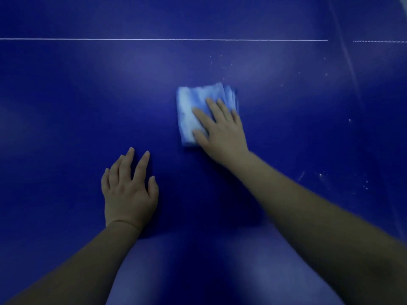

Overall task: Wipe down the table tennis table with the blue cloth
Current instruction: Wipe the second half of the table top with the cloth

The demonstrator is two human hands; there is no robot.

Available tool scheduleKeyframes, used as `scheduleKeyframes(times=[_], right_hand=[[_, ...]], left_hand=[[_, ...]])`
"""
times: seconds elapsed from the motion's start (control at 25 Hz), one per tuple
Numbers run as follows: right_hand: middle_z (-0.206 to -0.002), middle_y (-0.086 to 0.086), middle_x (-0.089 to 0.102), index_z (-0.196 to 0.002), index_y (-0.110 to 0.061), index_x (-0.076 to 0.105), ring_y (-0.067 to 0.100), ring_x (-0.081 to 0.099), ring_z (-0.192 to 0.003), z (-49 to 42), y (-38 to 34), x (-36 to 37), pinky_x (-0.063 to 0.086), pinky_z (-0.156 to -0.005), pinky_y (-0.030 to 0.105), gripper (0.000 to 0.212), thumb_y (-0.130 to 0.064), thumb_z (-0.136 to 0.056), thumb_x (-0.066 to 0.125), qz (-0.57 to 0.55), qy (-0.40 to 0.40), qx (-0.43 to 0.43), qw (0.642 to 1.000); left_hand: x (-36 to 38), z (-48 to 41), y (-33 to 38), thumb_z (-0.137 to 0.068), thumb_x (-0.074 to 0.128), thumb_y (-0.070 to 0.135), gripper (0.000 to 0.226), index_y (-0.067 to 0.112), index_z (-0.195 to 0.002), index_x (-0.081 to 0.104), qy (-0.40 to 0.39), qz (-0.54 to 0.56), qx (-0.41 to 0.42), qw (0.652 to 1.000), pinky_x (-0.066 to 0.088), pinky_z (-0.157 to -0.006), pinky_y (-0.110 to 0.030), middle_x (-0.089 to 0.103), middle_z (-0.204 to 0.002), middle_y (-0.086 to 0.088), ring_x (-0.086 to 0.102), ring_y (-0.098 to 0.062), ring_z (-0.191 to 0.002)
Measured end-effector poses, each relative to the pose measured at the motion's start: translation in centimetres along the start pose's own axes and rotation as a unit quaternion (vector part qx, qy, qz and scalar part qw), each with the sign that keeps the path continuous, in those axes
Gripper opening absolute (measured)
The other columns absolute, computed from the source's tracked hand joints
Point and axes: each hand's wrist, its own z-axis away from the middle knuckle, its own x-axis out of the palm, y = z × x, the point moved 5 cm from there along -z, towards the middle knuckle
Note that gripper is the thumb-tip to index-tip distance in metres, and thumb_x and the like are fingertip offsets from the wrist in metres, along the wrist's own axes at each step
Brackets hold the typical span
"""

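One folded blue cloth (193,106) lies flat on the dark blue tabletop (66,95), right of centre. Its long axis runs away from the person, with the near end tilted slightly right. The cloth is pale blue with whitish patches. Stacked fold edges show along its far right side, which is blurred. The right hand (220,130) presses on the near right part of the cloth with fingers straight and spread, gripping nothing. The left hand (130,190) rests palm down on the bare tabletop, fingers extended, nearer and to the left, apart from the cloth. A thin white line (154,39) crosses the far surface. White specks (321,175) dot the right side.
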Motion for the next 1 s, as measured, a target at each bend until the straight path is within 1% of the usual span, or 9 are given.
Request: scheduleKeyframes(times=[0.08, 0.16, 0.32, 0.44, 0.6, 0.68, 0.76, 0.84, 1.0], right_hand=[[-0.162, 0.002, 0.017, -0.15, -0.036, 0.032, 0.021, 0.012, -0.15, -6.3, 2.7, -1.0, 0.01, -0.119, 0.043, 0.055, -0.05, -0.097, 0.04, 0.017, -0.018, 0.01, 1.0], [-0.162, 0.005, 0.016, -0.151, -0.035, 0.03, 0.022, 0.011, -0.149, -9.1, 7.8, -2.5, 0.011, -0.119, 0.044, 0.056, -0.05, -0.098, 0.036, 0.016, -0.004, 0.118, 0.993], [-0.162, 0.007, 0.017, -0.15, -0.034, 0.031, 0.027, 0.012, -0.149, -1.7, 11.2, -3.1, 0.011, -0.118, 0.05, 0.058, -0.052, -0.095, 0.032, -0.027, 0.07, 0.31, 0.948], [-0.16, 0.008, 0.023, -0.148, -0.032, 0.036, 0.029, 0.017, -0.148, -0.1, 4.7, -0.7, 0.013, -0.116, 0.05, 0.057, -0.048, -0.094, 0.038, 0.013, 0.076, 0.225, 0.971], [-0.163, 0.002, 0.011, -0.151, -0.038, 0.026, 0.022, 0.005, -0.15, -11.6, -0.2, 0.1, 0.005, -0.118, 0.047, 0.057, -0.051, -0.097, 0.035, -0.002, -0.047, 0.018, 0.999], [-0.164, 0.003, 0.008, -0.152, -0.038, 0.022, 0.022, 0.005, -0.15, -16.5, 1.8, -0.3, 0.006, -0.119, 0.046, 0.057, -0.054, -0.098, 0.032, 0.021, -0.061, -0.003, 0.998], [-0.163, 0.007, 0.012, -0.153, -0.034, 0.024, 0.025, 0.009, -0.15, -18.3, 6.6, -1.5, 0.008, -0.118, 0.046, 0.057, -0.053, -0.099, 0.03, 0.041, -0.03, 0.053, 0.997], [-0.162, 0.011, 0.015, -0.152, -0.032, 0.026, 0.027, 0.011, -0.149, -16.5, 13.0, -3.4, 0.01, -0.118, 0.047, 0.058, -0.053, -0.098, 0.029, 0.034, 0.013, 0.173, 0.984], [-0.162, 0.01, 0.011, -0.151, -0.032, 0.026, 0.027, 0.006, -0.15, -6.0, 17.8, -5.3, 0.007, -0.118, 0.053, 0.06, -0.052, -0.095, 0.028, -0.053, 0.071, 0.381, 0.92]], left_hand=[[0.1, 0.0, 0.0, -0.091, 0.031, 0.043, 0.06, 0.025, -0.148, 0.037, 0.01, -0.006, 0.005, 1.0, 0.017, -0.117, -0.053, 0.028, -0.156, -0.007, 0.024, -0.029, -0.141], [0.0, 0.1, 0.0, -0.091, 0.031, 0.042, 0.06, 0.024, -0.148, 0.037, 0.013, -0.008, 0.009, 1.0, 0.017, -0.117, -0.054, 0.028, -0.156, -0.007, 0.024, -0.028, -0.141], [0.0, 0.1, 0.2, -0.091, 0.03, 0.042, 0.061, 0.022, -0.148, 0.038, 0.0, -0.015, 0.013, 1.0, 0.017, -0.116, -0.055, 0.028, -0.156, -0.009, 0.025, -0.03, -0.142], [-0.1, -0.1, 0.3, -0.091, 0.029, 0.042, 0.061, 0.022, -0.148, 0.037, -0.012, -0.021, 0.009, 1.0, 0.018, -0.116, -0.055, 0.029, -0.156, -0.01, 0.024, -0.03, -0.142], [0.0, 0.0, 0.2, -0.091, 0.029, 0.042, 0.061, 0.022, -0.148, 0.039, -0.013, -0.023, 0.01, 1.0, 0.019, -0.116, -0.055, 0.03, -0.156, -0.009, 0.027, -0.03, -0.141], [0.1, 0.0, 0.2, -0.091, 0.03, 0.042, 0.061, 0.022, -0.147, 0.039, -0.011, -0.024, 0.009, 1.0, 0.019, -0.117, -0.054, 0.029, -0.156, -0.008, 0.027, -0.03, -0.142], [0.0, 0.0, 0.2, -0.091, 0.03, 0.042, 0.061, 0.023, -0.148, 0.039, -0.013, -0.018, 0.006, 1.0, 0.018, -0.117, -0.054, 0.029, -0.156, -0.007, 0.026, -0.029, -0.142], [0.0, -0.1, 0.2, -0.091, 0.031, 0.041, 0.061, 0.022, -0.148, 0.039, -0.015, -0.015, 0.009, 1.0, 0.018, -0.117, -0.054, 0.029, -0.156, -0.007, 0.026, -0.029, -0.143], [-0.2, -0.1, 0.4, -0.09, 0.029, 0.042, 0.062, 0.022, -0.148, 0.039, -0.029, -0.008, 0.004, 1.0, 0.017, -0.117, -0.055, 0.028, -0.156, -0.008, 0.025, -0.029, -0.143]])
